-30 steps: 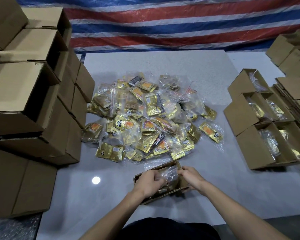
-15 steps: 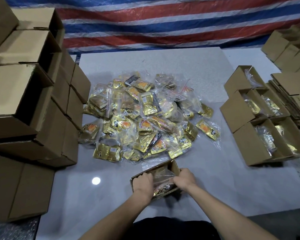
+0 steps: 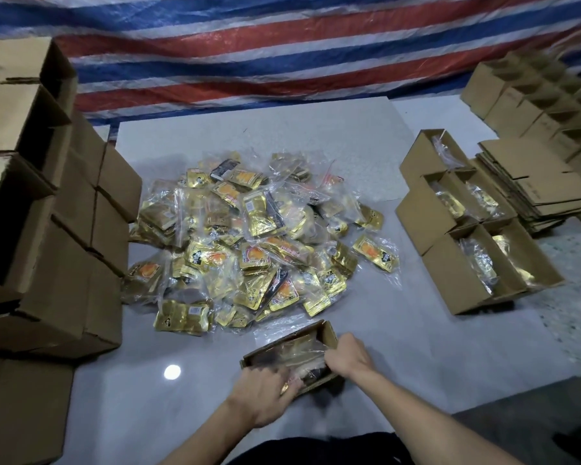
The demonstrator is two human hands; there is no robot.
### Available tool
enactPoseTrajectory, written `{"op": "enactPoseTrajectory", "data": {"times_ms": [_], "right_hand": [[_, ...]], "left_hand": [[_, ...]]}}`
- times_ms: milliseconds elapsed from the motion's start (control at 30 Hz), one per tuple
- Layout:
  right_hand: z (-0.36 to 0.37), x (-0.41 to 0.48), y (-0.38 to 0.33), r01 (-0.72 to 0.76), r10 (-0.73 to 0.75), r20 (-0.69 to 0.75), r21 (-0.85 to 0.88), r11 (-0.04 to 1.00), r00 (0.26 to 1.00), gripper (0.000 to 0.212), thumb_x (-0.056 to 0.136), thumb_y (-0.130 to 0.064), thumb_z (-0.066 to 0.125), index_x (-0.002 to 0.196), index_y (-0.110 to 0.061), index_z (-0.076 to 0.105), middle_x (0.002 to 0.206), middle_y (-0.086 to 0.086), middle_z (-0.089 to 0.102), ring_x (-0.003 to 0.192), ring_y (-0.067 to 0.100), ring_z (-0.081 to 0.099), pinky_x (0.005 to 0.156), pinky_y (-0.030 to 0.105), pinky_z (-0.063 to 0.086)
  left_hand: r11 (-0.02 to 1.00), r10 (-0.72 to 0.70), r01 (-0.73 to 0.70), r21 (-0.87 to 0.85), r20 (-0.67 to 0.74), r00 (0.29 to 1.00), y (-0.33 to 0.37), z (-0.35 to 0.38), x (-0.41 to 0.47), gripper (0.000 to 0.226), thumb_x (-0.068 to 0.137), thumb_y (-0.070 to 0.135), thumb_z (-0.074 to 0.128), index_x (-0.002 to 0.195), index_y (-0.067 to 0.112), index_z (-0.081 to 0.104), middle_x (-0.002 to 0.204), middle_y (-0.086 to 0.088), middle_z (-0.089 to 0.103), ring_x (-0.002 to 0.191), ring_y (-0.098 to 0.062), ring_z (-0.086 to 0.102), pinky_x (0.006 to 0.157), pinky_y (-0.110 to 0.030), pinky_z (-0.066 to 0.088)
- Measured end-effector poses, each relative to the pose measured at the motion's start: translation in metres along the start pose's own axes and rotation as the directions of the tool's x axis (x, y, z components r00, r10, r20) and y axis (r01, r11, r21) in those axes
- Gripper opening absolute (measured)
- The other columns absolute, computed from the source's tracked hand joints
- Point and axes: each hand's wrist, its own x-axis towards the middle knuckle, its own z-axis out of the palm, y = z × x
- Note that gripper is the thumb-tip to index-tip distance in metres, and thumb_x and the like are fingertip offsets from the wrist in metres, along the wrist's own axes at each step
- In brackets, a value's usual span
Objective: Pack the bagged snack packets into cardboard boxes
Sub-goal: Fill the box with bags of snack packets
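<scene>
Just behind the box (image 3: 330, 333), packet pile (image 3: 249, 236) crowds; left grip (image 3: 265, 391) and right grip (image 3: 349, 357) clutch bag (image 3: 302, 351).

I see bagged gold snack packets (image 3: 249, 243) heaped mid-frame; a small open box (image 3: 329, 332) at lower centre holds one bag (image 3: 302, 352); filled boxes (image 3: 443, 290) stand right.

packets (image 3: 255, 243): gold, orange | boxes (image 3: 483, 280): brown | tarp (image 3: 282, 45): red-white-blue stripes
</scene>
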Motion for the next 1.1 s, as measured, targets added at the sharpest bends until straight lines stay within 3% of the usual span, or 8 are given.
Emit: {"op": "enactPoseTrajectory", "data": {"times_ms": [133, 233, 633, 767, 833, 933, 1033, 1100], "right_hand": [[-0.01, 0.003, 0.012, -0.008, 0.008, 0.0, -0.024, 1.0, 1.0, 0.018, 0.08, -0.023, 0.055, 0.09, -0.011, 0.063, 0.111, 0.01, 0.068, 0.105, 0.031, 0.065, 0.084, 0.03, 0.051], [-0.03, -0.001, 0.02, -0.013, 0.011, -0.026, -0.079, 0.997, 1.0, 0.015, 0.08, -0.023, 0.052, 0.09, -0.012, 0.057, 0.114, 0.01, 0.066, 0.106, 0.031, 0.065, 0.082, 0.031, 0.049], [-0.204, 0.008, 0.035, -0.073, 0.08, -0.135, 0.057, 0.996, 0.988, 0.023, 0.073, -0.025, 0.055, 0.083, -0.007, 0.064, 0.087, 0.01, 0.072, 0.078, 0.032, 0.073, 0.077, 0.041, 0.061], [-0.248, 0.027, 0.021, -0.012, 0.078, -0.166, 0.365, 0.931, 0.983, 0.022, 0.063, -0.024, 0.048, 0.075, -0.01, 0.061, 0.076, 0.007, 0.069, 0.054, 0.029, 0.072, 0.073, 0.046, 0.062], [-0.263, 0.042, 0.013, 0.009, 0.09, -0.173, 0.501, 0.865, 0.981, 0.029, 0.062, -0.023, 0.045, 0.081, -0.009, 0.061, 0.081, 0.011, 0.072, 0.054, 0.031, 0.072, 0.073, 0.047, 0.063], [-0.28, 0.069, -0.001, -0.001, 0.105, -0.144, 0.584, 0.812, 0.984, 0.025, 0.072, -0.019, 0.042, 0.086, -0.005, 0.058, 0.074, 0.014, 0.073, 0.054, 0.031, 0.072, 0.076, 0.047, 0.062], [-0.292, 0.101, -0.021, -0.021, 0.088, -0.068, 0.663, 0.748, 0.994, 0.038, 0.08, -0.012, 0.041, 0.112, 0.002, 0.057, 0.096, 0.016, 0.073, 0.057, 0.028, 0.073, 0.068, 0.041, 0.063], [-0.299, 0.123, -0.033, -0.016, 0.061, -0.043, 0.678, 0.735, 0.997, 0.043, 0.082, -0.012, 0.042, 0.122, -0.003, 0.055, 0.111, 0.015, 0.069, 0.07, 0.027, 0.075, 0.072, 0.039, 0.063]], "left_hand": [[0.999, 0.049, -0.049, 0.003, 0.056, 0.997, 0.003, -0.005, 0.014, 0.073, 0.089, 0.078, 0.023, 0.127, 0.02, 0.046, 0.114, -0.013, 0.068, 0.107, -0.033, 0.064, 0.083, -0.039, 0.042], [0.994, 0.08, -0.086, 0.063, 0.092, 0.993, 0.01, -0.017, 0.027, 0.053, 0.094, 0.052, 0.047, 0.135, 0.019, 0.039, 0.124, -0.014, 0.063, 0.116, -0.035, 0.058, 0.095, -0.042, 0.042], [0.942, 0.331, -0.327, 0.078, -0.393, 0.858, 0.07, -0.121, 0.106, 0.028, 0.089, 0.045, 0.055, 0.106, 0.023, 0.062, 0.109, 0.002, 0.062, 0.109, -0.024, 0.053, 0.104, -0.035, 0.034], [0.966, 0.121, -0.241, -0.091, -0.668, 0.734, 0.081, -0.158, 0.146, 0.037, 0.082, 0.039, 0.069, 0.113, 0.019, 0.066, 0.139, -0.014, 0.049, 0.133, -0.035, 0.041, 0.113, -0.054, 0.034], [0.936, -0.148, -0.114, -0.334, -0.664, 0.733, 0.09, -0.177, 0.165, 0.061, 0.086, 0.051, 0.064, 0.137, 0.021, 0.049, 0.151, -0.008, 0.032, 0.141, -0.026, 0.028, 0.116, -0.044, 0.023], [0.563, -0.494, 0.028, -0.826, -0.309, 0.813, 0.103, -0.199, 0.203, 0.08, 0.081, 0.064, 0.063, 0.139, 0.012, 0.043, 0.142, -0.008, 0.044, 0.13, -0.024, 0.044, 0.113, -0.045, 0.035], [0.004, -0.419, 0.171, -0.985, 0.153, 0.895, 0.12, -0.227, 0.243, 0.062, 0.085, 0.063, 0.057, 0.12, 0.012, 0.06, 0.116, -0.016, 0.067, 0.104, -0.037, 0.067, 0.09, -0.053, 0.056], [-0.045, -0.39, 0.15, -0.988, 0.155, 0.908, 0.131, -0.244, 0.27, 0.051, 0.089, 0.061, 0.05, 0.1, 0.016, 0.069, 0.1, -0.014, 0.074, 0.09, -0.033, 0.073, 0.072, -0.045, 0.061]]}}
